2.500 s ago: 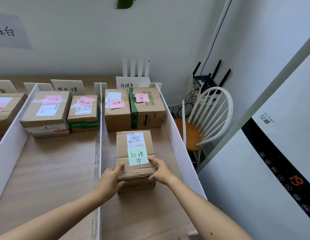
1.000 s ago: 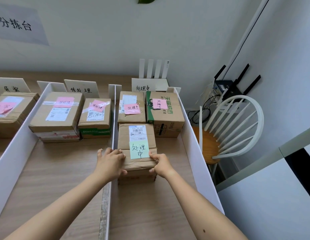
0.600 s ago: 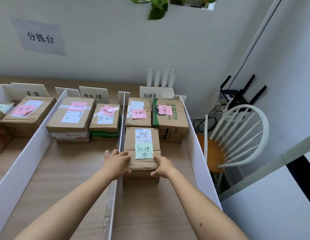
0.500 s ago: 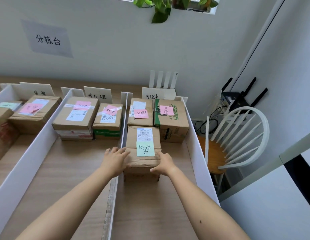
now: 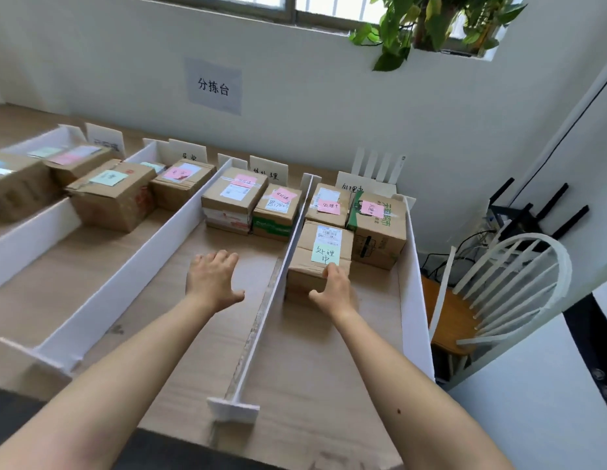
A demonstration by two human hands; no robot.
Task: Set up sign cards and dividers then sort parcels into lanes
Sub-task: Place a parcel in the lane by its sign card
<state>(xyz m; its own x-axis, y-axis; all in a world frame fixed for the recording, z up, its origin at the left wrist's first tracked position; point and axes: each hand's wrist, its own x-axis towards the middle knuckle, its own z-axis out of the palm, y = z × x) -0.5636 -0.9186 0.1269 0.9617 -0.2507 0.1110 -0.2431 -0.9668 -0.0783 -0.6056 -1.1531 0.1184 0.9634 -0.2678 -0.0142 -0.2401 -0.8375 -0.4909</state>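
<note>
At the sorting counter, the green-noted parcel sits in the rightmost lane, tight beside the white divider; the right hand rests open-fingered on its near edge; the left hand hovers open; a skewed shove could topple that divider.

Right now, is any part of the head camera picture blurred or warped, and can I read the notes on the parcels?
Head view: the far-left parcels are smeared and their notes unreadable; the green note on the nearest right-lane parcel is sharp and legible; wide-angle distortion leans the dividers and wall lines outward; the light is soft and even, with no strong glare on the table.
</note>
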